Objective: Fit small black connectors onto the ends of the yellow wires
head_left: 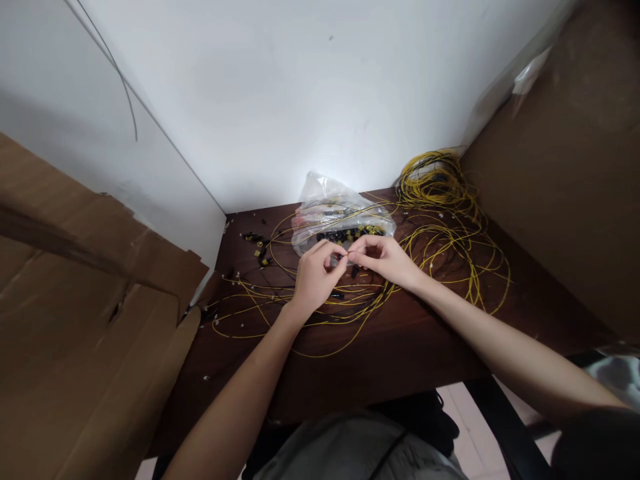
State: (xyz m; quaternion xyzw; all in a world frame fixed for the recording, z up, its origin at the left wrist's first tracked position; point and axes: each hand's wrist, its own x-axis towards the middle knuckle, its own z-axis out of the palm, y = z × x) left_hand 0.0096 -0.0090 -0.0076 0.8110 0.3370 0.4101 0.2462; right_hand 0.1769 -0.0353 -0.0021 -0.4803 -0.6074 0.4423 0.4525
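Note:
Over the middle of the dark wooden table (pixel 400 347), my left hand (pixel 316 273) and my right hand (pixel 383 257) meet at the fingertips. Each pinches thumb against forefinger on a thin wire (pixel 347 255), of which only a tiny stretch shows. Right behind the hands lies a clear plastic bag (pixel 325 193) with small black and yellow connectors (pixel 357 233) in it. Loose yellow wires (pixel 365 308) run across the table under both hands. A small black piece (pixel 338 295) rests among them, just below the left hand.
Coiled yellow wire (pixel 430 180) is heaped at the back right corner, with looser loops in front. Several small black and yellow parts (pixel 263 257) lie at left among white bits. Cardboard (pixel 100 347) stands along the left, a brown panel (pixel 560 200) at right, a white wall (pixel 280 100) behind.

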